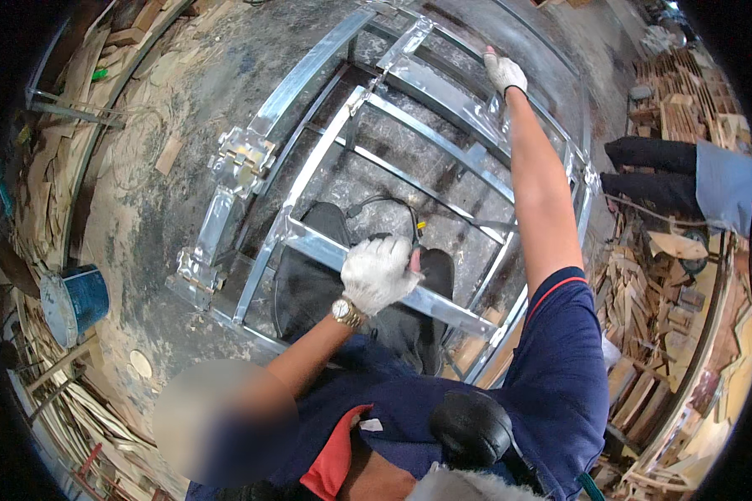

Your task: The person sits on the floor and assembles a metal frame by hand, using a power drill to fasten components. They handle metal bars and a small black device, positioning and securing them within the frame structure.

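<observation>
Frame point(319, 160) should steady best under even grips, left hand point(380, 274) clasping its near edge, right hand point(507, 73) curled over its far-right edge.

Stained grey concrete floor point(134, 259), loose wood strips point(54, 188) heaped along the left, blue bucket point(88, 296) near them, pale round disc point(140, 364) lying flat, broken timber point(631, 309) piled at right.

The left hand point(379, 274) hides a bar point(454, 311) — partly.
</observation>
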### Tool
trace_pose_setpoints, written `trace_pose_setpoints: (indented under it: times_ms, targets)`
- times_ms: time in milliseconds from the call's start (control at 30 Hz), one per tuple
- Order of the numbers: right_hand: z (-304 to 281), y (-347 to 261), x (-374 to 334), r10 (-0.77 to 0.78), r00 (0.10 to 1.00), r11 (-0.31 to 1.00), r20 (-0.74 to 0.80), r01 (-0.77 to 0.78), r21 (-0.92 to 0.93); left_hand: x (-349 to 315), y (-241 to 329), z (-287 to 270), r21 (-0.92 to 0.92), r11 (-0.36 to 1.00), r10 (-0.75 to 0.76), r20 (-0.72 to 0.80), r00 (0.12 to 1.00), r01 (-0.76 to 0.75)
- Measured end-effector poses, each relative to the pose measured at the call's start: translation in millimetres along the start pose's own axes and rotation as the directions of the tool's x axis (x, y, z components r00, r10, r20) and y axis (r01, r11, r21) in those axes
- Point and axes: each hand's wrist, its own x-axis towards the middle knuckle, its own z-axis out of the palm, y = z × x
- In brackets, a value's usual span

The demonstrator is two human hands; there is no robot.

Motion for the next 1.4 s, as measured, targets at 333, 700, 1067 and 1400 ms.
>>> trace_pose_setpoints:
  times_ms: [333,700,1067,1400]
  targets:
    - [-58.0,-64.5,-310.3,-0.241,0.923,0.963,-0.300,0.266,0.046,-4.5,1.6,-0.7,0.049,0.999,0.006,0.003,1.000,-0.006]
    - [-39.7,-62.8,-478.7,0.154,0.953,0.968,-0.260,-0.093,0.231,45.1,-30.0,9.9,0.051,0.995,0.034,0.638,0.770,-0.087]
    - [-36.2,-56.8,-494.4,0.174,0.961,0.964,0.216,-0.211,0.164,107.7,-87.2,124.1,0.178,0.968,-0.119,0.946,0.302,-0.178]
    - [-29.9,-50.6,-496.0,0.027,0.993,0.958,0.113,-0.058,0.282,80.2,-94.0,186.7,0.168,0.938,-0.111,0.975,-0.194,0.304]
